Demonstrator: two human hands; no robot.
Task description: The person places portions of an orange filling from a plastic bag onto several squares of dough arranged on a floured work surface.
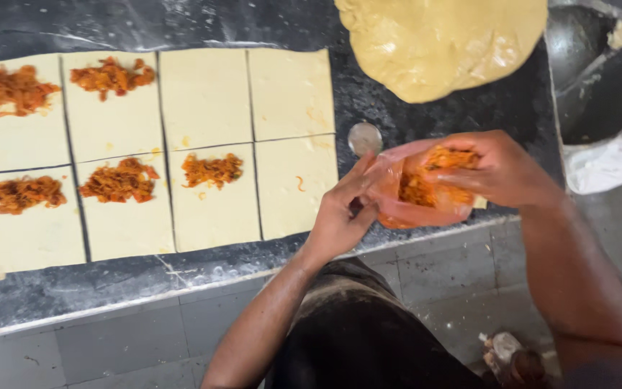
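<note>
Thin plastic bag (404, 191) of orange shredded filling, held in the air over the front edge of the dark counter (30, 295), just right of the dough sheet. Right hand (502, 171) dipped into the bag's open mouth, fingers curled on a pinch of filling. Left hand (340, 212) gripping the bag's left side, thumb and fingers closed on the plastic. Behind the bag, a small round metal cutter (365, 138) on the counter. To the left, cut dough rectangles (206, 97), several topped with filling, four at the right bare. Further back, a big lump of dough (440, 39).
</note>
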